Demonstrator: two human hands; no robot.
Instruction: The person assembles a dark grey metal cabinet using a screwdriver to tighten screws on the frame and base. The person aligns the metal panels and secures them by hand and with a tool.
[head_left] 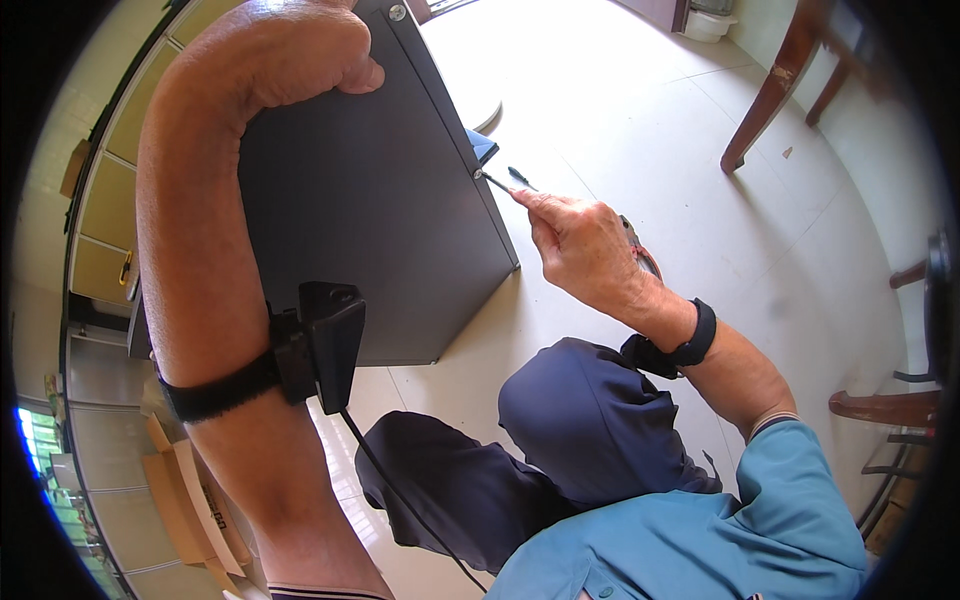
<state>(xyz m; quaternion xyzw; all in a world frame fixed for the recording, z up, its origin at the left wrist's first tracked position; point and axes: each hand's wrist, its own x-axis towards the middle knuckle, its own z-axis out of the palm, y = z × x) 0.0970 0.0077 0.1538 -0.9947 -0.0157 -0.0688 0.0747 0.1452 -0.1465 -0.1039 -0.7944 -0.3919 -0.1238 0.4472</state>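
Observation:
A large dark grey metal box (370,220) stands tilted in my view, with screws at its corners and edges. My left hand (300,50) is curled over its top edge, thumb against the panel; the other fingers are mostly hidden. At the box's right edge sits a silver screw (478,174). My right hand (590,245) is closed around a thin dark tool, seemingly a screwdriver (496,183), whose tip meets the screw. The fist hides its handle. Close beyond the fingers lies a small dark object (519,177) that I cannot make out.
A blue object (481,147) shows behind the box. Partly hidden by my right wrist, a tool with a reddish handle (645,258) lies on the tiled floor (650,110). Wooden furniture legs (770,90) stand at right. An open cardboard box (185,500) is at lower left.

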